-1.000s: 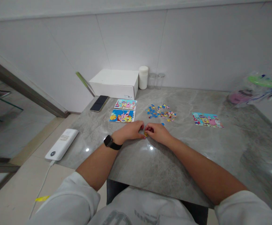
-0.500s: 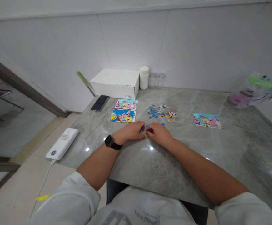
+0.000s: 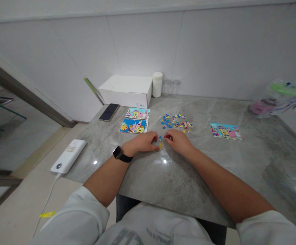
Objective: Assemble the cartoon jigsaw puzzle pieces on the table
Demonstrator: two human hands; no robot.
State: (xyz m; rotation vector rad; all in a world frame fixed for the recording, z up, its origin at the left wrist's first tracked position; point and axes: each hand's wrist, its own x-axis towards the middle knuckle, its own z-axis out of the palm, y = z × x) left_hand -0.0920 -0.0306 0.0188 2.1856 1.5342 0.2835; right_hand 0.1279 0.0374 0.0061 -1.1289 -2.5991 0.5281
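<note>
center: my left hand [image 3: 145, 141] half-open, thumb at yellow piece [image 3: 160, 145] | my right hand [image 3: 179, 141] curled, can't tell if holding | lower left: white device [image 3: 65, 161], label [image 3: 71, 149] unreadable

Your gray table [image 3: 188, 183] carries a pile of puzzle pieces [image 3: 176, 123], with a few small pieces [image 3: 160, 143] on your side of it. Left of the pile you have two picture cards [image 3: 134, 126], a phone [image 3: 109, 112] and a white device [image 3: 68, 156]; behind it, a white box [image 3: 127, 90], a white bottle [image 3: 157, 85] and two glasses [image 3: 175, 88]. Right of the pile lie another picture card [image 3: 226, 131] and a plastic bag [image 3: 272, 100].
</note>
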